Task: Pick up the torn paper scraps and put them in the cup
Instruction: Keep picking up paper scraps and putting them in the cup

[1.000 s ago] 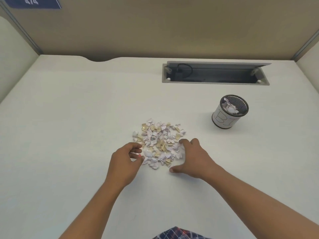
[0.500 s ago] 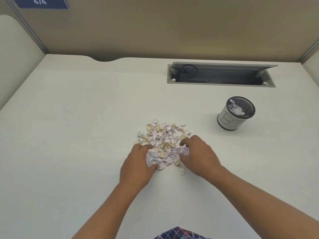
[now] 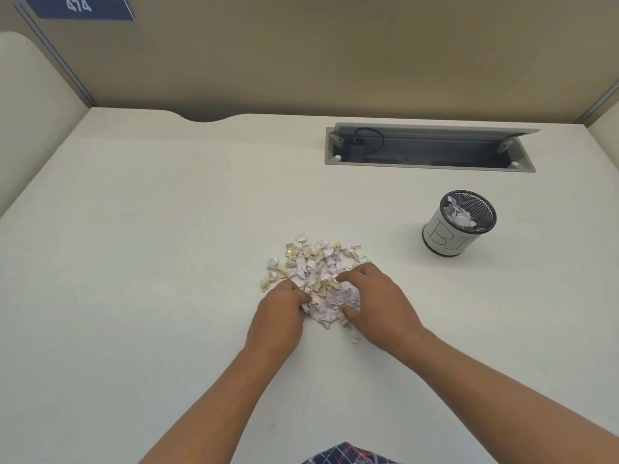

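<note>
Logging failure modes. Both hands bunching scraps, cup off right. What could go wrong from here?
1. Spill on the carry: left hand and right hand bunch loose paper scraps; a stray scrap lies beside the right hand.
2. The cup has a small mouth and holds paper; a two-hand load may miss or overflow.

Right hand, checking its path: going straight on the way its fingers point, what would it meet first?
The right hand meets the paper scraps at once; beyond them, probably the left hand.
</note>
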A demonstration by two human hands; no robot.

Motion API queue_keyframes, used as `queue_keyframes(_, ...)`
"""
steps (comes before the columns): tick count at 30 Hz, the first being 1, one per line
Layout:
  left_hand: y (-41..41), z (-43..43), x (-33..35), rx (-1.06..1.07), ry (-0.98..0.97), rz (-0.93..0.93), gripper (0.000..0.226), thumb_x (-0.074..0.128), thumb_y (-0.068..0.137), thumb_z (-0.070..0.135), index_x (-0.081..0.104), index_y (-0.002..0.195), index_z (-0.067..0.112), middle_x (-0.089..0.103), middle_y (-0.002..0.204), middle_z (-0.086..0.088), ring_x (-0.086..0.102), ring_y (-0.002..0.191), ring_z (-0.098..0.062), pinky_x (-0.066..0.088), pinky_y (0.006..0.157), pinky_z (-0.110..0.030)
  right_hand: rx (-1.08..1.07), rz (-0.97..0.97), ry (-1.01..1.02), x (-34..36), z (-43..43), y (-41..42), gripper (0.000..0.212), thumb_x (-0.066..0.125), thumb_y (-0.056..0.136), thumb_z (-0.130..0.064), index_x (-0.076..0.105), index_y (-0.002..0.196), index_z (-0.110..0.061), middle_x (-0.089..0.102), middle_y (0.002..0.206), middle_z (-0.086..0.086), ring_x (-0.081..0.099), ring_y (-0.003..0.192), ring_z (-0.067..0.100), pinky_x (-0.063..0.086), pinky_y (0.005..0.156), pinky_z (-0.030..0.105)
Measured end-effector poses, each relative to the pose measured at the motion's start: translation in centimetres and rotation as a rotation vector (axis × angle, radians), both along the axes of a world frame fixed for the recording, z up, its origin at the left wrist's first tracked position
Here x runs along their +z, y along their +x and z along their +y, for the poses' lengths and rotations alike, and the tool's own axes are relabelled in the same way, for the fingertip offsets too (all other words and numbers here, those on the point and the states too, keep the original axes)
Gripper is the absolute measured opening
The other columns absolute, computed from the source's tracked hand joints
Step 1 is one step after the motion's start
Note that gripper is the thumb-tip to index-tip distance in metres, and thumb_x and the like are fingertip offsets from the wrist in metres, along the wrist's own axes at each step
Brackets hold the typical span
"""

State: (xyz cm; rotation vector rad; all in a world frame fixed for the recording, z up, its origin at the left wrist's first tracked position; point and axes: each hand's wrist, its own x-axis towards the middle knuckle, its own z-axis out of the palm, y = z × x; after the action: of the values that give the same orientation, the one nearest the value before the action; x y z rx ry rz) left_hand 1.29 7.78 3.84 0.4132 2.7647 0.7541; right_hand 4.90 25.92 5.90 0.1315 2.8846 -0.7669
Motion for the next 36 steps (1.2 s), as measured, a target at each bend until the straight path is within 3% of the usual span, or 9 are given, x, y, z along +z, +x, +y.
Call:
queue_keyframes(5, 0.1, -0.3, 0.6, 0.060, 0.080, 0.002, 0.033, 0.054, 0.083, -0.004, 0.076, 0.101, 0.014, 0.064, 0.098, 0.001, 0.061, 0.092, -0.021, 0.049, 0.080, -0.030, 0.066, 0.014, 0.005, 0.0, -0.8, -0.8, 0.044, 0.067, 0.085, -0.024, 0.055, 0.127, -0.032, 0.050, 0.128, -0.009, 0.052, 0.115, 0.017, 0.050, 0.088, 0.033)
queue_keyframes(10, 0.2, -1.2, 1.4, 0.180, 0.175, -0.020, 0.028, 0.059, 0.081, -0.006, 0.076, 0.093, 0.014, 0.060, 0.085, 0.012, 0.060, 0.079, -0.009, 0.041, 0.069, -0.007, 0.159, -0.077, 0.145, -0.3, -1.5, -1.4, 0.051, 0.063, 0.087, -0.028, 0.049, 0.134, -0.038, 0.043, 0.145, -0.007, 0.045, 0.128, 0.022, 0.050, 0.091, 0.039)
queue_keyframes(15, 0.2, -1.9, 2.2, 0.216, 0.239, 0.016, 0.027, 0.064, 0.079, -0.006, 0.078, 0.090, 0.015, 0.065, 0.087, 0.010, 0.063, 0.080, -0.008, 0.044, 0.072, -0.008, 0.242, 0.019, 0.233, -1.4, -1.7, -1.3, 0.032, 0.058, 0.084, -0.010, 0.064, 0.110, -0.028, 0.058, 0.110, -0.005, 0.056, 0.101, 0.024, 0.051, 0.068, 0.034)
queue_keyframes(17, 0.2, -1.9, 2.5, 0.216, 0.259, 0.012, 0.029, 0.065, 0.079, -0.006, 0.078, 0.091, 0.016, 0.067, 0.089, 0.010, 0.063, 0.081, -0.006, 0.042, 0.071, -0.003, 0.250, 0.033, 0.247, -1.4, -1.7, -1.4, 0.028, 0.059, 0.081, -0.005, 0.067, 0.101, -0.024, 0.061, 0.102, -0.006, 0.059, 0.093, 0.022, 0.052, 0.065, 0.034)
queue_keyframes(20, 0.4, -1.7, 3.2, 0.235, 0.311, -0.027, 0.029, 0.064, 0.081, -0.004, 0.077, 0.096, 0.017, 0.070, 0.095, 0.008, 0.065, 0.087, -0.009, 0.048, 0.078, -0.014, 0.244, 0.062, 0.233, -0.9, -1.5, -1.4, 0.027, 0.059, 0.078, -0.002, 0.068, 0.095, -0.021, 0.064, 0.094, -0.003, 0.063, 0.084, 0.024, 0.054, 0.065, 0.037)
queue_keyframes(25, 0.5, -1.0, 4.0, 0.235, 0.352, -0.052, 0.034, 0.064, 0.083, -0.001, 0.072, 0.107, 0.021, 0.070, 0.095, 0.010, 0.060, 0.081, 0.005, 0.047, 0.079, -0.010, 0.134, 0.076, 0.107, 0.6, -0.7, -1.2, 0.022, 0.054, 0.086, -0.007, 0.072, 0.090, -0.020, 0.069, 0.088, -0.002, 0.063, 0.080, 0.020, 0.052, 0.072, 0.034)
queue_keyframes(28, 0.4, -0.5, 4.5, 0.220, 0.354, -0.040, 0.030, 0.064, 0.082, -0.001, 0.071, 0.097, 0.024, 0.068, 0.088, 0.014, 0.058, 0.081, 0.010, 0.051, 0.077, -0.015, -0.064, 0.038, -0.123, 1.6, -0.2, -0.9, 0.018, 0.062, 0.085, -0.007, 0.076, 0.088, -0.018, 0.073, 0.086, -0.007, 0.067, 0.079, 0.010, 0.053, 0.074, 0.023)
queue_keyframes(32, 0.2, 0.4, 5.3, 0.210, 0.384, -0.055, 0.034, 0.061, 0.082, -0.005, 0.069, 0.078, 0.028, 0.066, 0.086, 0.017, 0.064, 0.083, -0.002, 0.056, 0.076, -0.024, -0.263, 0.012, -0.407, 2.7, 0.9, -0.4, 0.013, 0.074, 0.078, -0.004, 0.077, 0.076, -0.017, 0.074, 0.074, -0.008, 0.069, 0.069, 0.004, 0.052, 0.065, 0.011)
queue_keyframes(36, -0.6, 2.3, 6.5, 0.158, 0.366, -0.054, 0.033, 0.060, 0.080, -0.008, 0.069, 0.075, 0.024, 0.068, 0.085, 0.014, 0.063, 0.084, 0.002, 0.048, 0.069, -0.008, -0.395, 0.003, -0.598, 3.6, 2.1, 0.4, 0.014, 0.077, 0.075, -0.003, 0.077, 0.073, -0.017, 0.075, 0.068, -0.003, 0.071, 0.063, 0.008, 0.054, 0.062, 0.015)
